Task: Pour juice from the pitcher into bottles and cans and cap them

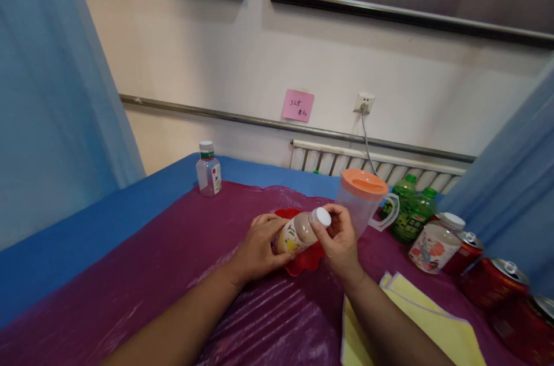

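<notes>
A clear plastic bottle with a yellow fruit label and a white cap lies tilted between my hands, its cap end up and to the right. My left hand is wrapped round the labelled body. At the cap, my right hand has its thumb and fingers closed on the white lid. Beneath the bottle is a red scalloped dish, partly hidden by the bottle and hands. Just behind my right hand stands a clear pitcher with an orange lid.
A small clear bottle stands at the back left. To the right are green bottles, a wide-bodied bottle and several red cans. A yellow cloth lies under my right forearm. Purple plastic sheeting covers the blue table.
</notes>
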{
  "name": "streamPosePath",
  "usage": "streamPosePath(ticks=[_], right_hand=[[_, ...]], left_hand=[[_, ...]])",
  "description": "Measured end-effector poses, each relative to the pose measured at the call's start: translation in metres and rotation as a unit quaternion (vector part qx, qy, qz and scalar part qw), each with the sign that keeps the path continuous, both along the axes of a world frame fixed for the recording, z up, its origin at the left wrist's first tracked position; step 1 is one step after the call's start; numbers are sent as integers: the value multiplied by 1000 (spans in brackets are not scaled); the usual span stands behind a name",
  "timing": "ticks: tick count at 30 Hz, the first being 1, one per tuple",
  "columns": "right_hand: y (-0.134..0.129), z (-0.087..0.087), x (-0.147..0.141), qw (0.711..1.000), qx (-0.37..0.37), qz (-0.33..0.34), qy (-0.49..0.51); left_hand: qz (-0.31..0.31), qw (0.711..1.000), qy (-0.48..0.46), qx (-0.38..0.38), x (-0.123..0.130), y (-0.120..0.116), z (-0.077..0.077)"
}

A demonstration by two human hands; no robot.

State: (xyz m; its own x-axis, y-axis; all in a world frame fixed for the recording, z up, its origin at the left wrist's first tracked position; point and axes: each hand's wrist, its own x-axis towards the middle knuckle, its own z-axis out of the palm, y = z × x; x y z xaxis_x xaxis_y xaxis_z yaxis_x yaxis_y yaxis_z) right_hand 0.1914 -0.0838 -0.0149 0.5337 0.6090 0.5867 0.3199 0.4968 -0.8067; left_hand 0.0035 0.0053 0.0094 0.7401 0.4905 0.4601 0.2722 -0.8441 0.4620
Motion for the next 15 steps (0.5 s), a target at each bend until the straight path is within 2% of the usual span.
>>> streamPosePath(ticks=[2, 8, 10, 15], right_hand=[[-2, 2, -3, 1000, 6, 6, 4], [-12, 13, -14, 993, 34, 110, 6], [-11, 11, -16, 995, 24, 101, 16], [-7, 2, -15, 1000, 12, -6, 24]], left_hand=[[-2, 1000, -3, -1, 0, -1, -1], [1, 1000, -14, -7, 1, -1, 0], [9, 1000, -17, -12, 1, -1, 1], [-1, 1000, -10, -19, 1, -2, 0]])
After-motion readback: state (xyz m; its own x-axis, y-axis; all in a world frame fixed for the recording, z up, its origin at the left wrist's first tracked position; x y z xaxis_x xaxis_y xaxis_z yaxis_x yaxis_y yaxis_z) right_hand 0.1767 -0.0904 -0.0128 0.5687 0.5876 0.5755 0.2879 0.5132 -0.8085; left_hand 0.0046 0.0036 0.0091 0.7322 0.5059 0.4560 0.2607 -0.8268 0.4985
